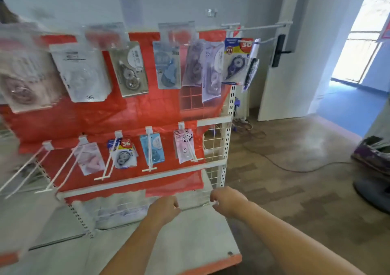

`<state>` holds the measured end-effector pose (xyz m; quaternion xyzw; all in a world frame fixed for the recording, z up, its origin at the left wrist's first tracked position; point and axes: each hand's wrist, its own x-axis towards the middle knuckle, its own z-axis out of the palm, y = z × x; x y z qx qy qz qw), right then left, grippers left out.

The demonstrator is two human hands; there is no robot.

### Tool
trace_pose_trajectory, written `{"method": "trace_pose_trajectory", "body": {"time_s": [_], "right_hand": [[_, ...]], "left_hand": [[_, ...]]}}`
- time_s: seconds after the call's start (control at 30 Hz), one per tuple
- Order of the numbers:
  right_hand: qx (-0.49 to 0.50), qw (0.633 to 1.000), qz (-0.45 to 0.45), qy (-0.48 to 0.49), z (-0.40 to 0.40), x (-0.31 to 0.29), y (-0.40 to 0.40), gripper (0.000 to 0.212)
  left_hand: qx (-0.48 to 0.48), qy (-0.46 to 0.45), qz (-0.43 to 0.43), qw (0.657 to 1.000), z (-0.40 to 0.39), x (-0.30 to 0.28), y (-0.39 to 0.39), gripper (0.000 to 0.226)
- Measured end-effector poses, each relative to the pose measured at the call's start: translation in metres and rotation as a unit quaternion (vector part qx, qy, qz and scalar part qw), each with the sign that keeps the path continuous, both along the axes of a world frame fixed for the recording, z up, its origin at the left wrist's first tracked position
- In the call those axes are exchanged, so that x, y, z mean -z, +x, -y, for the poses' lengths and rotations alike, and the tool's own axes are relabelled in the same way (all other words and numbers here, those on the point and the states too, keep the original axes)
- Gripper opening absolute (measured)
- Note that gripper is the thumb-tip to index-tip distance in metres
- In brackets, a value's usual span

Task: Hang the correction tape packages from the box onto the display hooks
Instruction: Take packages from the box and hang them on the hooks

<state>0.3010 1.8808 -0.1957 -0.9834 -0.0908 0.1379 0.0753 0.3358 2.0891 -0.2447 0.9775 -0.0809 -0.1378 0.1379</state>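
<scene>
White display rack [226, 139] with red backing carries two rows of hooks [149, 148], correction tape packages [130, 69] hanging from most; base shelf [190, 239] below.

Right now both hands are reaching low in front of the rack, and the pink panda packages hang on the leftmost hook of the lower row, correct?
Not quite. In the head view the pink panda packages hang on the rightmost lower hook, not the leftmost. The left hand and right hand are indeed low in front of the rack.

packages [129, 69] on hooks [149, 153] above shelf [190, 243]
</scene>
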Motion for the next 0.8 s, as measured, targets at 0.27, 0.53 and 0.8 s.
{"method": "trace_pose_trajectory", "body": {"time_s": [0.27,0.53,0.8], "right_hand": [[-0.072,0.995,0.061,0.006,-0.073,-0.082,-0.027,0.032],[-0.148,0.983,0.106,0.024,-0.21,-0.115,-0.031,0.031],[-0.161,0.983,0.07,0.051,-0.347,-0.091,-0.046,0.035]], "left_hand": [[-0.03,0.005,0.052,0.998,-0.075,-0.104,-0.061,0.026],[-0.101,0.05,0.133,0.985,-0.204,-0.15,-0.1,0.026],[-0.116,0.086,0.133,0.981,-0.347,-0.149,-0.126,0.026]]}}
